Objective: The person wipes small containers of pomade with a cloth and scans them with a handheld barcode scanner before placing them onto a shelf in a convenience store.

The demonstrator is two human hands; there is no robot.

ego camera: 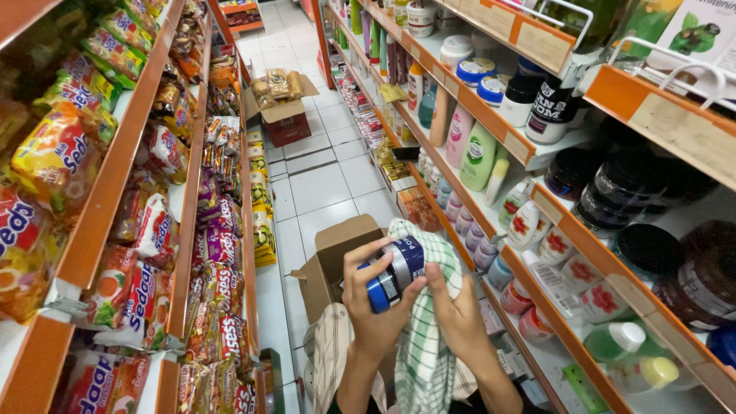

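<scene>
At the lower middle of the frame, the left hand [373,307] grips a blue jar [393,274] with a silver band. The right hand [458,310] closes on a green checked cloth [423,337] pressed against the jar. A cardboard box [336,261] sits open on the floor just behind.

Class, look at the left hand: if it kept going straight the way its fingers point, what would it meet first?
The left hand already grips the blue jar; beyond that, probably the checked cloth, though depth is unclear.
</scene>
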